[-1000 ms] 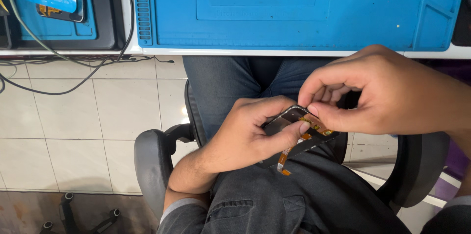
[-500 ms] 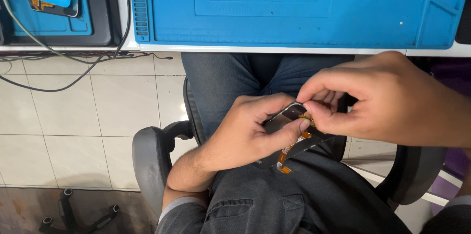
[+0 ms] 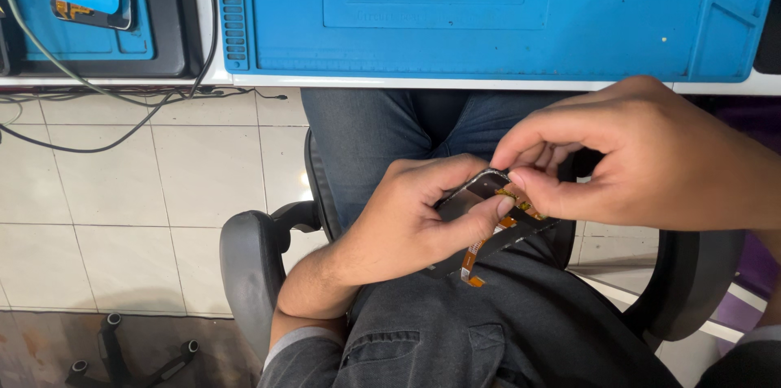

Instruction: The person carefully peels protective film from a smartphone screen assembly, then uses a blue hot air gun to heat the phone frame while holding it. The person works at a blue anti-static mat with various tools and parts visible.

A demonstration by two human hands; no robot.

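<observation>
The phone screen [image 3: 472, 197] is still gripped by the left hand [image 3: 415, 221], while its orange ribbon cable [image 3: 488, 243] has been pinched closer by the right hand [image 3: 643, 156].

I see my left hand [image 3: 411, 213] curled palm-in over my lap, fingers wrapped and thumb pressed forward at its tip, forearm rising from below with the elbow bent. My right hand [image 3: 643, 156] comes in from the right, thumb and forefinger pinched together just beside the left thumb, other fingers tucked.
</observation>
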